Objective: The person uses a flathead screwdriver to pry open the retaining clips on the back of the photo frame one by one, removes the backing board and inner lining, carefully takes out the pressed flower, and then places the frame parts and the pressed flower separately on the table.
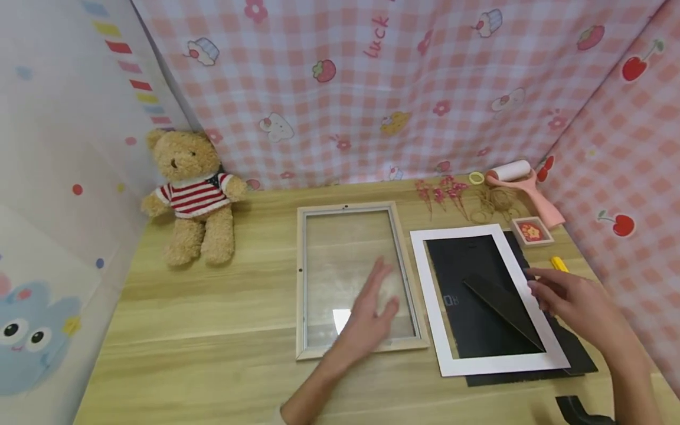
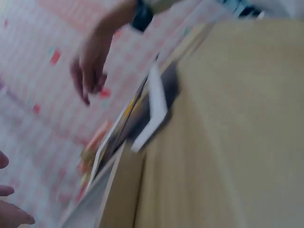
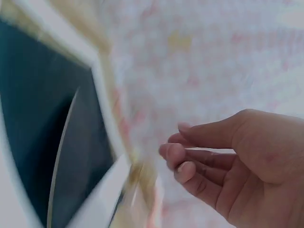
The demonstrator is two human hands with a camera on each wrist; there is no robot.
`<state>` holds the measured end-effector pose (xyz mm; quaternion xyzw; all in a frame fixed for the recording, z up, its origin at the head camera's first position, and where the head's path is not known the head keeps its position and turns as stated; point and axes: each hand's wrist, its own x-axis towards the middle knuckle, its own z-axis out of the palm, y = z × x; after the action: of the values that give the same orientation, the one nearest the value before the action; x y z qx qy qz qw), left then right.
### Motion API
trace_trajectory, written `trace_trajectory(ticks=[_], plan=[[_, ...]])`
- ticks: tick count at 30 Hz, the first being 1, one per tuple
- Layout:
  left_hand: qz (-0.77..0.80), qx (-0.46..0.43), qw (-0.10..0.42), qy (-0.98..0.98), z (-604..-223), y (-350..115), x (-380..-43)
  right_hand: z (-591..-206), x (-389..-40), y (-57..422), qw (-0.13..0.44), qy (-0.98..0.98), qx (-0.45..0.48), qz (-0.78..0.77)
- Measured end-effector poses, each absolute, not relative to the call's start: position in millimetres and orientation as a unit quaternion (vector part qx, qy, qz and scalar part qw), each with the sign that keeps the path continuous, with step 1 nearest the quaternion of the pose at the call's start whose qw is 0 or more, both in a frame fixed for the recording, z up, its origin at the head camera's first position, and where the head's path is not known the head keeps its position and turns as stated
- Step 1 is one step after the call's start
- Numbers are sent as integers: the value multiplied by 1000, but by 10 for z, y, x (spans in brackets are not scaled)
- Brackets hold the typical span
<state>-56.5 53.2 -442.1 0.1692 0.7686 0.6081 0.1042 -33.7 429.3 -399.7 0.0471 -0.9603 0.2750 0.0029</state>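
Note:
My left hand (image 1: 366, 319) hovers over a light wooden picture frame (image 1: 301, 301) with a clear pane, fingers spread and nothing in them. To its right lies a white mat (image 1: 435, 307) on a black backing board (image 1: 446, 265) with a black stand leg (image 1: 502, 313). My right hand (image 1: 579, 301) is by the mat's right edge, its fingers loosely bent. In the right wrist view that hand (image 3: 247, 161) is raised beside the mat and grips nothing. Only some fingertips (image 2: 12, 213) of my left hand show in the left wrist view.
A teddy bear (image 1: 199, 200) sits at the back left. Along the back right lie pink dried flowers (image 1: 451, 189), twine (image 1: 496, 200), a pink-handled lint roller (image 1: 536, 198), yellow tape (image 1: 476, 177) and a small box (image 1: 531, 232). A yellow object (image 1: 559, 264) is near my right hand.

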Motion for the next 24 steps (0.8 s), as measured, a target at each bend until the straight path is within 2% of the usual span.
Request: trace_trajectory(ticks=[4,8,12,16,20,24], plan=[[590,101,3,801,-4607,-81,-810,-3817,-549,3750,31,-954,116,273],[561,33,-73,824,-4975,-568,-1098,-3804,-830,3216,-19,-944,164,286],[555,8,-82,828,-5161,-798,-1265,-3962,-1126,2815,-85,-939,163,291],[550,15,-53,833,-5169,-846,-1261,-4195,-1308,2550,-118,-942,100,298],[513,34,-40,857,-5176,-835,-1230,-4353,-1383,2395,-112,-945,20,308],[447,65,-70,889,-5214,-826,-1245,-4426,-1425,2325,-88,-950,-10,298]])
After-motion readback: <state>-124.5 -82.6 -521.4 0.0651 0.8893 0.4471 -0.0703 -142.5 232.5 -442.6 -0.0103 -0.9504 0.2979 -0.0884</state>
